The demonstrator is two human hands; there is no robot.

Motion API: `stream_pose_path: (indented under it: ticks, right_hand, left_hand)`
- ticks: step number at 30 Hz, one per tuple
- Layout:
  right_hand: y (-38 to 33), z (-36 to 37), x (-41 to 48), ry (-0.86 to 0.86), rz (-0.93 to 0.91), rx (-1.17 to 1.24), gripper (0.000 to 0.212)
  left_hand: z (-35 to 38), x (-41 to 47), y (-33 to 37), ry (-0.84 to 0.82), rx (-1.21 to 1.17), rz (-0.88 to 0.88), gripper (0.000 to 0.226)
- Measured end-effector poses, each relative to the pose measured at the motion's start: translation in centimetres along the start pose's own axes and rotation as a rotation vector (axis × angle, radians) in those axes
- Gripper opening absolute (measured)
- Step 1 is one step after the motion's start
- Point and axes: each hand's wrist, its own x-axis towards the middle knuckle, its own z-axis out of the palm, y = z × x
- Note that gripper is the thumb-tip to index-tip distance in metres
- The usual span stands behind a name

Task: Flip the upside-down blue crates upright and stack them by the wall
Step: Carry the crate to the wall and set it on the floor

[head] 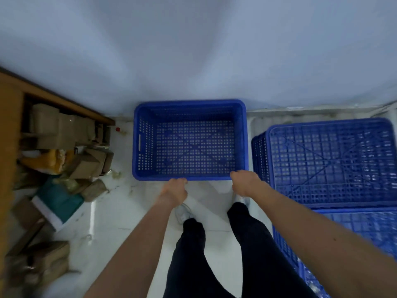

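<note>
The upright blue crate (190, 139) sits open side up, directly ahead of both my hands, its far wall against or just short of the wall (193, 61); I cannot tell which. My left hand (175, 189) is curled over the near rim toward its left end, and my right hand (243, 182) is curled over the same rim at the right corner. Both hands are clenched on that rim.

Risks from this position:
- Both grips are on one long side only. If I lift or push from here, I judge the far side may drop or the crate may twist.
- My fingers wrap over the rim. Stacking the next crate before I release could pinch them.
- The floor (120, 211) looks glossy, so the crate may slide instead of settling square.

Surroundings:
- Just right of my right hand stands an upside-down blue crate (330, 160), base up, with a narrow gap between it and the held crate. Another blue crate (354, 233) lies nearer to me on the right; its orientation is unclear.
- Well left of my left hand lies a pile of cardboard boxes (71, 147) beside a wooden cabinet (12, 125).
- My shoes stand just beneath my hands, limiting step room.
</note>
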Motion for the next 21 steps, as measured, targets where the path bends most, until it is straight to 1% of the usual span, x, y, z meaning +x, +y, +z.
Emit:
stream_pose_path:
  ticks: [3, 6, 7, 12, 16, 19, 21]
  right_hand:
    - [-0.3, -2.9, -5.0, 0.03, 0.019, 0.045, 0.019]
    - [-0.1, -4.5, -9.6, 0.03, 0.048, 0.078, 0.004]
    - [0.0, -4.7, -10.5, 0.018, 0.061, 0.093, 0.004]
    - [0.7, -5.0, -15.0, 0.056, 0.183, 0.201, 0.017]
    - [-0.6, -4.8, -18.3, 0.131, 0.334, 0.299, 0.034]
    - [-2.3, -3.9, -21.1, 0.178, 0.459, 0.384, 0.038]
    - [-3.6, -3.1, -22.7, 0.197, 0.504, 0.452, 0.04]
  left_hand:
    - [-2.6, -4.5, 2.0, 0.055, -0.027, 0.012, 0.043]
    - [-5.1, -8.0, 4.0, 0.104, -0.009, 0.044, 0.037]
    - [-5.6, -8.5, 4.4, 0.119, -0.006, 0.063, 0.035]
    - [-8.1, -11.0, 6.1, 0.164, 0.032, 0.182, 0.032]
    - [-10.8, -12.1, 6.9, 0.204, 0.11, 0.264, 0.037]
    - [-12.1, -13.0, 8.4, 0.238, 0.15, 0.373, 0.04]
    - [-12.4, -13.8, 9.0, 0.235, 0.147, 0.437, 0.043]
